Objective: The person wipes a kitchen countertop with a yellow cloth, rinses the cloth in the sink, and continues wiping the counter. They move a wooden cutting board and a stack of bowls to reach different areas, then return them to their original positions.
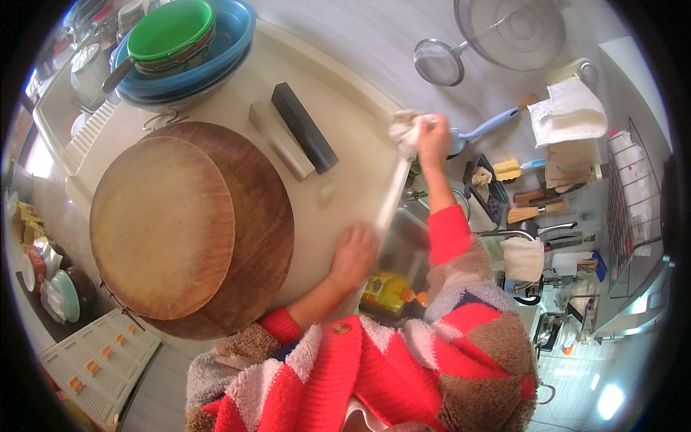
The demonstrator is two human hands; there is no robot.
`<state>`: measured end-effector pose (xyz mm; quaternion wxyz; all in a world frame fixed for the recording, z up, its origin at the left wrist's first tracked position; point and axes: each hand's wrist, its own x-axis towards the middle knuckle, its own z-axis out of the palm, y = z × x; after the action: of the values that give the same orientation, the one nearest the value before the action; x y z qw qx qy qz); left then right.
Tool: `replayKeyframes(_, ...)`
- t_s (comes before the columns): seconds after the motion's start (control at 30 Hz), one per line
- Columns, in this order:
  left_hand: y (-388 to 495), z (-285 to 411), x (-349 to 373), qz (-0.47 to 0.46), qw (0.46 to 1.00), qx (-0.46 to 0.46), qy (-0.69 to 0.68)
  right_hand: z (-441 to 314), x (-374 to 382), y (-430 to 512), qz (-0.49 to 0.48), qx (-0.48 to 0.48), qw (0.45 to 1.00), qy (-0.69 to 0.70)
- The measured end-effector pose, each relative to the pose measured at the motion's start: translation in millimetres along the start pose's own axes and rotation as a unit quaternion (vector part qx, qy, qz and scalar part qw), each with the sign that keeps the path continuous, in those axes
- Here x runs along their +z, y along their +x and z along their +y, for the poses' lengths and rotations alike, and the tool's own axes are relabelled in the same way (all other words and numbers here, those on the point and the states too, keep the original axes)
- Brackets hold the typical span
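My right hand (433, 143) grips a crumpled pale cloth (405, 128) at the far corner of the cream countertop (367, 140), beside the sink edge; both look blurred. Palm down on the counter near the sink rests my left hand (352, 258), holding nothing. Two sharpening stones lie side by side beyond it, a dark grey one (304, 128) and a pale one (282, 140). A small pale piece (326, 194), too blurred to name, sits close to them. To the left, a round wooden chopping board (162, 227) overlaps a larger, darker round board (264, 216).
A green basin (171, 29) is stacked in a blue basin (232, 48) at the back left. A yellow detergent bottle (386, 291) lies in the metal sink (402, 232). Strainers (440, 62), brushes (532, 212) and a white towel (569, 113) are along the wall.
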<state>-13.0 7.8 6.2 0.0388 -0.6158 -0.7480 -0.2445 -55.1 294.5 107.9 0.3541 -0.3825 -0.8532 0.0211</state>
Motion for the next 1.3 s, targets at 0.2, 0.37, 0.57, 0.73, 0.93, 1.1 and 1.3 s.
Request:
replayKeyframes(0.2,-1,4,4,-0.020,1.000,-0.004,-0.010,6,48,22,-0.009,-0.094,0.970,-0.222)
replayKeyframes(0.37,1,6,0,-0.049,0.998,-0.008,-0.029,-39,123,29,-0.019,-0.212,0.974,-0.081)
replayKeyframes(0.57,2,5,-16,-0.050,0.998,0.001,-0.047,-187,189,104,-0.114,-0.143,0.964,0.195)
replayKeyframes(0.73,-6,-3,-14,0.001,0.954,-0.056,-0.295,-272,257,147,-0.195,-0.404,0.876,0.174)
replayKeyframes(0.93,-14,-6,-18,0.023,0.881,-0.112,-0.459,-282,263,127,-0.175,-0.424,0.880,-0.120)
replayKeyframes(1.1,-3,-8,-28,-0.036,0.956,-0.031,-0.288,-194,216,87,-0.125,-0.387,0.909,-0.095)
replayKeyframes(1.3,0,-10,-25,-0.053,0.989,0.005,-0.141,-55,126,35,-0.138,-0.268,0.945,-0.130)
